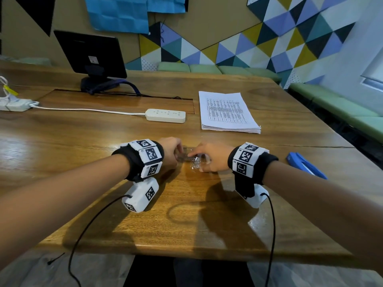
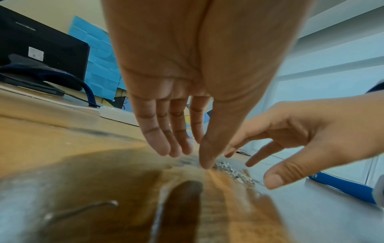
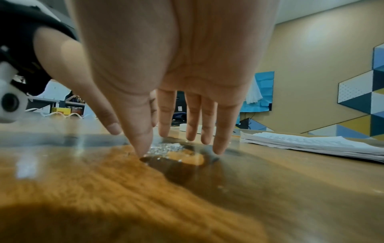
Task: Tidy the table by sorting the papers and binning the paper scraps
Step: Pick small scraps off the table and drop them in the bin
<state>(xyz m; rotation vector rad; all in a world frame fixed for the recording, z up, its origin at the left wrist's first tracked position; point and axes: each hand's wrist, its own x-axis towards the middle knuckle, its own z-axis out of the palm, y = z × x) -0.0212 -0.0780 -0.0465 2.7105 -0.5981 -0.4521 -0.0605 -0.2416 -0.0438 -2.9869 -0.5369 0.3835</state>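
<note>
A small pile of shiny silvery scraps (image 1: pixel 195 162) lies on the wooden table (image 1: pixel 186 214) between my two hands. My left hand (image 1: pixel 175 153) reaches in from the left, fingers straight and pointing down; its thumb tip (image 2: pixel 205 164) touches the wood beside the scraps (image 2: pixel 234 172). From the right comes my right hand (image 1: pixel 204 159), its fingers spread over the pile. Its thumb (image 3: pixel 143 151) presses the table at the edge of the scraps (image 3: pixel 166 148). Neither hand holds anything. A neat stack of printed papers (image 1: pixel 228 111) lies farther back on the right.
A blue stapler (image 1: pixel 304 165) lies to the right of my right wrist. A white power strip (image 1: pixel 165 115) with its cable sits behind the hands. A black monitor (image 1: pixel 91 52) stands at the back left. No bin is in view.
</note>
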